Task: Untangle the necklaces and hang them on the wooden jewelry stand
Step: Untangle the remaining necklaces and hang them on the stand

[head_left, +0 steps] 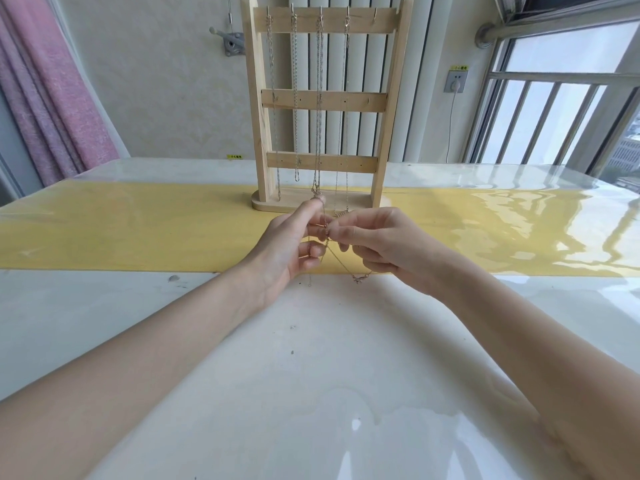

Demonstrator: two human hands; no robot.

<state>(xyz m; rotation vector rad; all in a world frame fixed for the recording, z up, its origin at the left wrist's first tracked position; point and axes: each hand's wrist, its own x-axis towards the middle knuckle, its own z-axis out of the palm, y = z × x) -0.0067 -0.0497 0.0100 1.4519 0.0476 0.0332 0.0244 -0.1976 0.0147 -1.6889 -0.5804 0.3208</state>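
From the head view, two bare hands meet in the middle, just above the bench [311,341] and right in front of the wooden jewelry stand [323,102]. The left hand [291,247] has its fingers curled, and a thin gold necklace [341,266] is pinched at its fingertips, with one finger pointing up near the stand's base. The right hand [377,244] pinches the same chain, so the two grips touch the necklace at almost one spot. From there the chain hangs down in a loose loop below the hands (a small clasp or charm sits at the lowest bit, too small to tell which). Four chains [318,98] already hang from hooks on the top bar of the stand. The stand sits on a yellow strip [121,230] that runs across the shiny bench. A pink curtain [52,98] hangs far left, and a window [554,91] is on the right.
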